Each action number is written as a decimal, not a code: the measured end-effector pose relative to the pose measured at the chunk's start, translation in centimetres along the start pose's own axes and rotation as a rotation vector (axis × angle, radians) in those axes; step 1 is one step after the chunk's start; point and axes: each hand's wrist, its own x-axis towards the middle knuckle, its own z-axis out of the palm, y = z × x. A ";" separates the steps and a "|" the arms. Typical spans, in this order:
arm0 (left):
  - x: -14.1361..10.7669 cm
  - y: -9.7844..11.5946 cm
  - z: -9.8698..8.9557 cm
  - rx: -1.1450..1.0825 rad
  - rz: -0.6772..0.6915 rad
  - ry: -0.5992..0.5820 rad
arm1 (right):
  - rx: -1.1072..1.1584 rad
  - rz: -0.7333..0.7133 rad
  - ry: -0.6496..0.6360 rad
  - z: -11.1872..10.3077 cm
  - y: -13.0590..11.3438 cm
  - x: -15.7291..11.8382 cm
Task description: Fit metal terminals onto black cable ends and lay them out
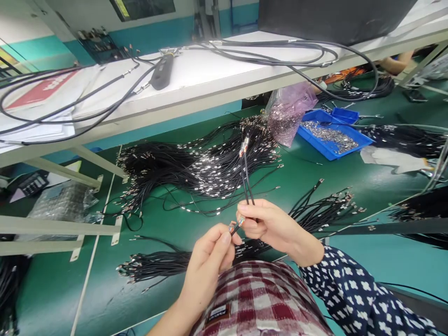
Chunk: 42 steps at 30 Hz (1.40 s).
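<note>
My right hand (271,226) is closed around two black cables (246,182) that stand up from its grip, their metal ends close together at the top. At its fingertips is a small shiny connector end (241,220). Just to the left, my left hand (214,254) pinches a short black cable end (235,229) with a coppery metal tip beside the thumb. The two hands nearly meet. Below them a bundle of black cables (157,263) lies along the table's near edge, partly hidden by my hands. More cable ends (325,207) fan out to the right.
Behind my hands a large heap of black cables (196,163) covers the green table (168,224). A blue tray (331,133) of small metal parts and a pink plastic bag (290,112) stand back right. A white shelf (210,79) with loose cables overhangs the back.
</note>
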 end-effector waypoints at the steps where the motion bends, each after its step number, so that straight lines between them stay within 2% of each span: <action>1: 0.0 0.1 0.0 -0.010 -0.008 0.003 | -0.017 -0.013 0.024 0.2 0.1 0.0; 6: 0.3 0.5 0.3 -0.077 -0.019 0.013 | -0.330 -0.218 0.237 1.3 0.0 -0.4; 10: 0.6 0.3 0.2 -0.114 -0.001 -0.012 | -0.443 -0.273 0.257 1.7 0.0 -0.8; 15: 0.7 0.1 0.0 -0.039 0.040 0.003 | -0.402 -0.246 0.226 1.7 -0.2 -1.0; 20: 0.8 0.3 0.0 -0.005 0.129 0.020 | -0.233 -0.119 0.130 1.7 -0.3 -1.2; 25: 0.9 0.5 0.0 0.033 0.166 0.008 | -0.333 -0.205 0.185 2.3 -0.4 -1.6; 29: 0.9 0.4 0.0 0.060 0.162 0.044 | -0.389 -0.264 0.208 2.6 -0.1 -1.8; 35: 0.9 0.5 0.3 -0.064 0.064 0.033 | -0.378 -0.321 0.279 1.5 0.1 -1.2; 42: 1.2 0.1 0.4 -0.021 0.047 0.008 | -0.391 -0.340 0.270 1.3 -0.5 -0.3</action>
